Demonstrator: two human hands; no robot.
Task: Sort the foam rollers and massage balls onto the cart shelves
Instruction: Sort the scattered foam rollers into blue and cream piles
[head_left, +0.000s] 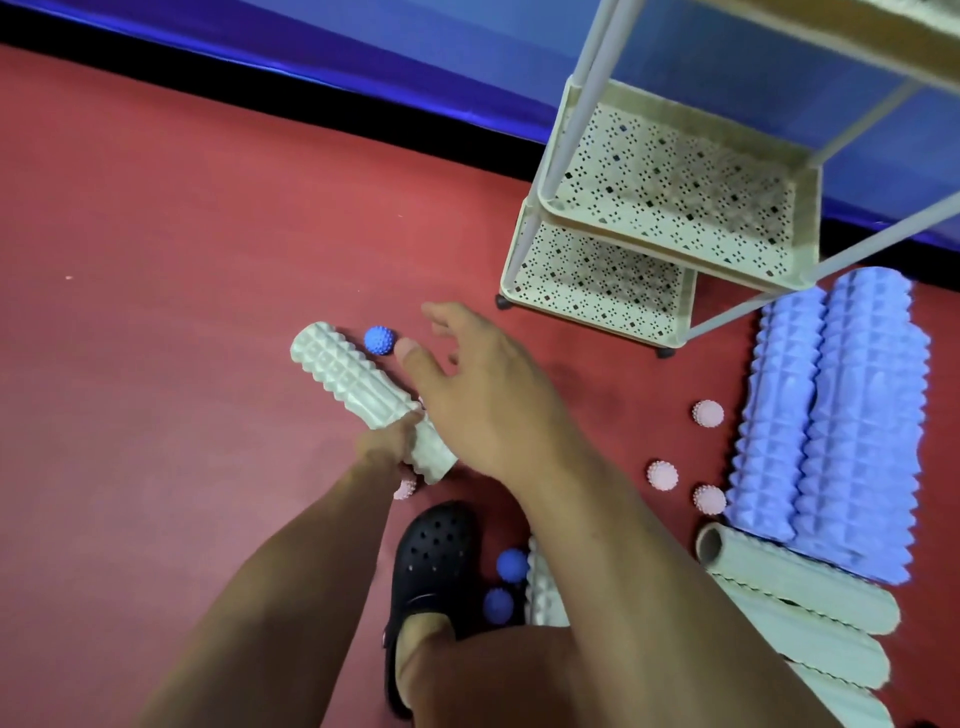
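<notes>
Red floor (156, 234), three pink balls (662, 475), three blue balls (379, 340), two purple rollers (852, 415)

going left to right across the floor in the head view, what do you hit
cream roller gripped by the left hand → blue spiky ball → open right hand → pink ball → two lavender rollers

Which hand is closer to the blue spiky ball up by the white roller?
The right hand. Its thumb tip is just beside the blue spiky ball, fingers open. The left hand is further back, gripping the white roller near its lower end.
</notes>
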